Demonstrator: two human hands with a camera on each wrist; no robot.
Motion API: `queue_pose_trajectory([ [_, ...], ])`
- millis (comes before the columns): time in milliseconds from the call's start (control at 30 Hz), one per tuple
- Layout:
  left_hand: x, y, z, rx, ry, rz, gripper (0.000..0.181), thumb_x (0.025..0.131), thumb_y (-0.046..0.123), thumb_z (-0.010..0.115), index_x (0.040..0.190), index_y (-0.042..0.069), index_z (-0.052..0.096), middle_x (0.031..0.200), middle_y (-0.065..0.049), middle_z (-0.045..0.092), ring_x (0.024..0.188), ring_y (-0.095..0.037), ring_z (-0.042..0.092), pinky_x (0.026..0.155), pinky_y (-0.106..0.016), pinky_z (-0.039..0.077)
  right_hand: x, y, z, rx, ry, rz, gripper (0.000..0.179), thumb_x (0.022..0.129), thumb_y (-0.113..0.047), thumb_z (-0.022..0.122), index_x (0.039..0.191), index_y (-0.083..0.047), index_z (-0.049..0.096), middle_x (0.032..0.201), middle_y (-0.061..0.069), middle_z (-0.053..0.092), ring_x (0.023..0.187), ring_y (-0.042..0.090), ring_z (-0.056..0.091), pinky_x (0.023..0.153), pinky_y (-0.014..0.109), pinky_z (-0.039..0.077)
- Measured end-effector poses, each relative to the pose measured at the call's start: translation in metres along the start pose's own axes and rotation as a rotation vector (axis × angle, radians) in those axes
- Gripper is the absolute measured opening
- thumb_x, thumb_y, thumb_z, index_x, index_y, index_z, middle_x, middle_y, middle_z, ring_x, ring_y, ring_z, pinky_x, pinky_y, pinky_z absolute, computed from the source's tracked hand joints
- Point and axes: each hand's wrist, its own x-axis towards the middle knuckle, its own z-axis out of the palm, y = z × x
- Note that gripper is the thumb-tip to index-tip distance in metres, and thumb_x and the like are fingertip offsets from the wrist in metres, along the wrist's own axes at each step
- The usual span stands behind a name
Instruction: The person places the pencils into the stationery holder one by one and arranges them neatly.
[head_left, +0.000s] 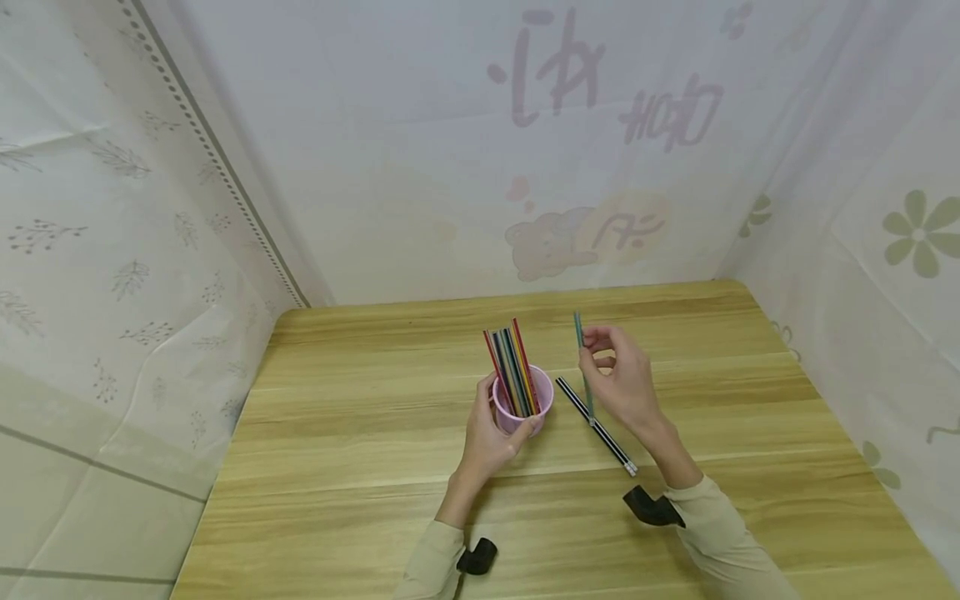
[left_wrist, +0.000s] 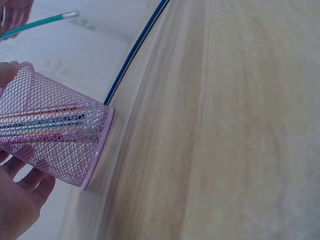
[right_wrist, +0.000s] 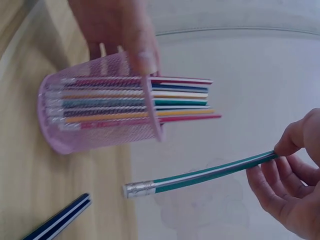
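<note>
My left hand [head_left: 491, 446] grips a pink mesh pencil cup [head_left: 551, 400] round its side, the thumb near the rim. Several striped pencils [head_left: 513, 367] in red, blue, green and yellow stand inside, leaning, with their eraser ends at the bottom. To the right of the cup, my right hand [head_left: 622, 379] pinches a green pencil with pale stripes [right_wrist: 200, 175] between thumb and fingers near one end. Its silver ferrule and eraser point down, apart from the cup. Dark pencils with white stripes [head_left: 611, 447] lie on the table beneath it, apparently two side by side.
The wood-grain table [head_left: 337, 433] carries the cup and the loose pencils. Patterned curtains [head_left: 420, 167] hang behind it and along both sides. A black wrist mount [head_left: 652, 507] sits on the right sleeve and another [head_left: 477, 557] on the left.
</note>
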Motion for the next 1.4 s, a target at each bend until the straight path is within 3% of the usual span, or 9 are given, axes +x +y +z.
queue_pose_trajectory([
  [400, 0.000, 0.001, 0.000, -0.005, 0.004, 0.005, 0.087, 0.078, 0.022, 0.086, 0.149, 0.013, 0.036, 0.140, -0.010, 0.054, 0.129, -0.027, 0.056, 0.109, -0.049, 0.050, 0.016, -0.026, 0.011, 0.267, 0.196, -0.117, 0.024, 0.084, 0.019, 0.063, 0.108, 0.015, 0.061, 0.095, 0.025, 0.064, 0.089, 0.006, 0.064, 0.071, 0.013, 0.058],
  [533, 0.000, 0.001, 0.000, -0.011, 0.000, 0.001, 0.087, 0.078, 0.021, 0.086, 0.149, 0.014, 0.036, 0.140, -0.010, 0.054, 0.128, -0.027, 0.057, 0.109, -0.048, 0.050, 0.017, -0.031, 0.022, 0.325, 0.222, -0.124, 0.024, 0.084, 0.019, 0.062, 0.108, 0.017, 0.060, 0.095, 0.027, 0.063, 0.089, 0.006, 0.064, 0.071, 0.014, 0.059],
  [700, -0.001, 0.001, -0.002, -0.007, -0.016, -0.023, 0.088, 0.079, 0.022, 0.085, 0.150, 0.016, 0.034, 0.142, -0.007, 0.053, 0.128, -0.024, 0.056, 0.109, -0.046, 0.050, 0.015, -0.025, 0.037, 0.321, 0.184, -0.111, 0.024, 0.086, 0.016, 0.063, 0.110, 0.013, 0.060, 0.097, 0.025, 0.064, 0.091, 0.007, 0.064, 0.072, 0.015, 0.059],
  [933, -0.001, -0.001, 0.000, -0.014, -0.018, -0.032, 0.088, 0.079, 0.022, 0.086, 0.151, 0.017, 0.034, 0.142, -0.006, 0.053, 0.127, -0.023, 0.057, 0.107, -0.045, 0.051, 0.011, -0.015, 0.055, 0.303, 0.122, -0.009, 0.028, 0.085, 0.016, 0.067, 0.112, 0.011, 0.062, 0.099, 0.024, 0.066, 0.088, 0.011, 0.064, 0.072, 0.019, 0.061],
  [1133, -0.001, -0.001, 0.000, -0.012, -0.024, -0.040, 0.089, 0.080, 0.025, 0.085, 0.151, 0.019, 0.033, 0.142, -0.006, 0.053, 0.127, -0.024, 0.056, 0.104, -0.045, 0.053, 0.005, -0.010, 0.066, 0.295, 0.081, 0.024, 0.029, 0.086, 0.015, 0.067, 0.114, 0.010, 0.063, 0.099, 0.024, 0.067, 0.086, 0.013, 0.065, 0.071, 0.024, 0.062],
  [1400, -0.001, -0.002, 0.000, 0.009, -0.026, -0.028, 0.088, 0.081, 0.025, 0.083, 0.152, 0.019, 0.032, 0.142, -0.007, 0.052, 0.126, -0.025, 0.057, 0.101, -0.046, 0.054, 0.002, -0.004, 0.077, 0.286, 0.020, 0.087, 0.030, 0.086, 0.015, 0.067, 0.115, 0.011, 0.062, 0.100, 0.027, 0.067, 0.087, 0.032, 0.068, 0.072, 0.041, 0.065],
])
